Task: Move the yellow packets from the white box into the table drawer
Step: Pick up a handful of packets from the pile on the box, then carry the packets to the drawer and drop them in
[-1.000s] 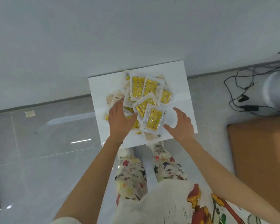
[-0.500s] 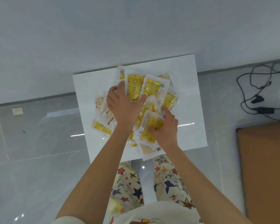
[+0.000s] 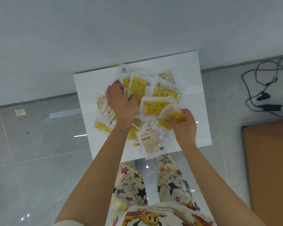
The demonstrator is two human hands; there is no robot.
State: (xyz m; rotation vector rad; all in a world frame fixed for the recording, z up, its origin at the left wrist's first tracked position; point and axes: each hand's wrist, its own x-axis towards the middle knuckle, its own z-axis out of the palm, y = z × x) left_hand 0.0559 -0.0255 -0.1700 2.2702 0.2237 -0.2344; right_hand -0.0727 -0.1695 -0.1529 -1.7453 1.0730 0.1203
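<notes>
Right hand's fingers (image 3: 185,113) were curled tight on one yellow packet (image 3: 167,123), crumpling it, at the near right edge of the heap. That right hand (image 3: 185,128) sat low over the white box (image 3: 88,88), wrist toward the person. The left hand (image 3: 119,101) lay on the middle of the heap with its fingers bent down over the far left side and its thumb across a packet top. Whether it really clasped anything I couldn't tell, as the fingertips were hidden. The rest of the packets (image 3: 166,91) were piled loose and overlapping on the box, some face down showing print, and one stuck out over the near edge. The box stood on the grey tiled floor (image 3: 31,144) against the wall, just ahead of the person's star-print trousers (image 3: 134,181). A black cable (image 3: 260,95) and a brown board (image 3: 268,160) lay off to the right. No drawer was in view. Step looked like gathering: first grab, nothing moved out yet. Next move probably called for bunching more packets into both hands, lifting them clear without dropping the slippery ones, then turning to find the drawer.
</notes>
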